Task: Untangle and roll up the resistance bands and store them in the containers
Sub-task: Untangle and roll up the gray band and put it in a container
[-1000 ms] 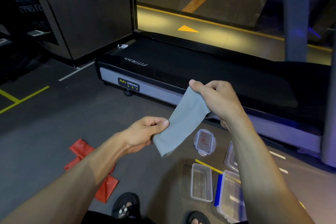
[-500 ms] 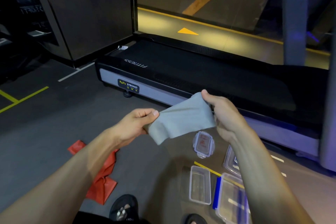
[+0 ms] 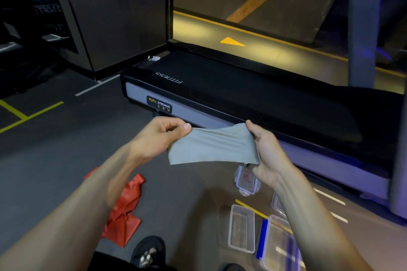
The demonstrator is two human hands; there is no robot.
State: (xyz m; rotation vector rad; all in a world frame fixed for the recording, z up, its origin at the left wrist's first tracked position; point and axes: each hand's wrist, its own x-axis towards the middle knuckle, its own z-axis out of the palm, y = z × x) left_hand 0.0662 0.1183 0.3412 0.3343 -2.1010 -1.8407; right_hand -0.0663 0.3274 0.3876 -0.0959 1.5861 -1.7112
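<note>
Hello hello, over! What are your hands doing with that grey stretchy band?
Left hand and right hand each pinch an end of the grey resistance band, spread flat. Clear plastic container open below. Red band on floor. Nothing blocking.

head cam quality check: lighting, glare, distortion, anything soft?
Head view: dim overall, with a warm yellow glow on the floor strip behind the treadmill and blue glow at right. Wide-angle bend shows at the edges. The grey band is sharp, and the clear containers are low-contrast.
</note>
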